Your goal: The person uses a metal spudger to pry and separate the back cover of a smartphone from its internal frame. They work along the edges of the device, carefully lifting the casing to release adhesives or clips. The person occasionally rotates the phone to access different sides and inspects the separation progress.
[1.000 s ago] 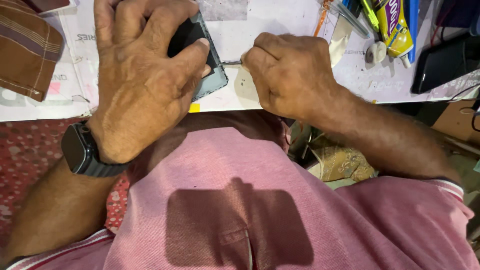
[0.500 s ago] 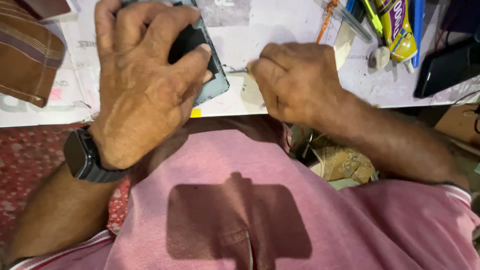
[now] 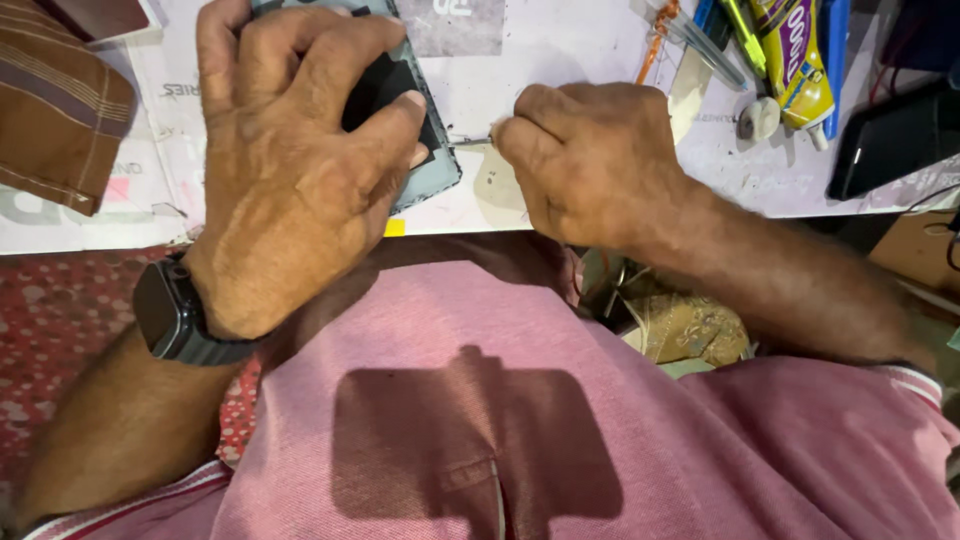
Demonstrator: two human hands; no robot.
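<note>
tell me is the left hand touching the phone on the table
Touching. The head view shows the left hand pressed down over the phone, fingers and thumb wrapped on its dark surface with no gap.

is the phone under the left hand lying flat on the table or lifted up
Flat. The phone lies on the white table, pressed down by the left hand; the right hand holds a thin tool at its edge.

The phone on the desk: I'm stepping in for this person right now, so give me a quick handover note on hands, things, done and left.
Left hand: clamped over the phone, pinning it flat to the white desk near its front edge.
Right hand: pinching a thin metal tool, its tip at the phone's right edge.
Nearby: glue tube and dark device at right, brown cloth at left.
Done: cannot tell; the hand hides most of the phone.
Left: the work along that edge appears unfinished.
</note>
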